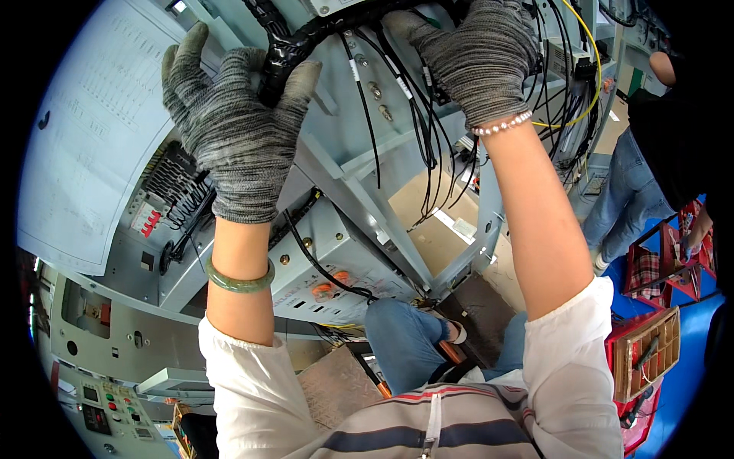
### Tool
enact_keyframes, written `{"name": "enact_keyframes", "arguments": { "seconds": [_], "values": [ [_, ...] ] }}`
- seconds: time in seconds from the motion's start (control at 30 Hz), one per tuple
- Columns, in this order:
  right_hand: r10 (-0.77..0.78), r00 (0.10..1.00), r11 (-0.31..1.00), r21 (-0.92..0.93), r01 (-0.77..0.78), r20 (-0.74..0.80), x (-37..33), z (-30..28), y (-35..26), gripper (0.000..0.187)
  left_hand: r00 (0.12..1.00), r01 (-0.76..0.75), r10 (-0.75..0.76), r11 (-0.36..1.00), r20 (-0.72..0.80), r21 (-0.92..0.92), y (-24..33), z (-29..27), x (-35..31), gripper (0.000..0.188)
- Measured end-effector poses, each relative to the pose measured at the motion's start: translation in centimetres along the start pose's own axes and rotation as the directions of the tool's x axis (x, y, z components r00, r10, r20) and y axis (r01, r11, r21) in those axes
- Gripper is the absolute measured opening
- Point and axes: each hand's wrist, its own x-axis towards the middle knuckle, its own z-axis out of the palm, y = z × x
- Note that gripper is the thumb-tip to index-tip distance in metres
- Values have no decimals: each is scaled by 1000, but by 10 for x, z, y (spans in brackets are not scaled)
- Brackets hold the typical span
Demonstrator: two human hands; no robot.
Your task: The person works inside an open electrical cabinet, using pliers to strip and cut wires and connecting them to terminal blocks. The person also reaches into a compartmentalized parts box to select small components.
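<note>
A thick black taped cable bundle [306, 42] runs along the top of the grey metal cabinet frame, with one branch dropping on the left. My left hand [237, 130], in a grey knitted glove, pinches that branch between thumb and index finger; its outer fingers stick up apart from it. My right hand [485, 65], gloved alike, is closed over the bundle farther right. Its thumb points left along the bundle, while the fingertips are hidden or cut off by the upper edge. Between the hands, thin black wires [424, 138] with white sleeves hang loose.
A printed wiring sheet [92, 130] covers the left panel, beside terminal blocks [172, 183]. Under my arms is a grey box with orange parts [329, 287]. A yellow cable [596, 76] loops at the right. Another person in jeans [631, 183] stands near a wooden compartment tray [646, 356].
</note>
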Motion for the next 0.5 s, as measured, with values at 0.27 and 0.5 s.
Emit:
{"name": "enact_keyframes", "arguments": {
  "seconds": [0.27, 0.5],
  "values": [
    [-105, 989, 950, 283, 130, -100, -1, 2, -7, 51, 1000, 10, -8, 993, 17, -115, 2, 9, 10, 42],
    [-24, 997, 769, 636, 64, -72, 0, 35, 6, 40, 999, -6, -5, 975, -50, -223, 1, 19, 13, 40]
  ]
}}
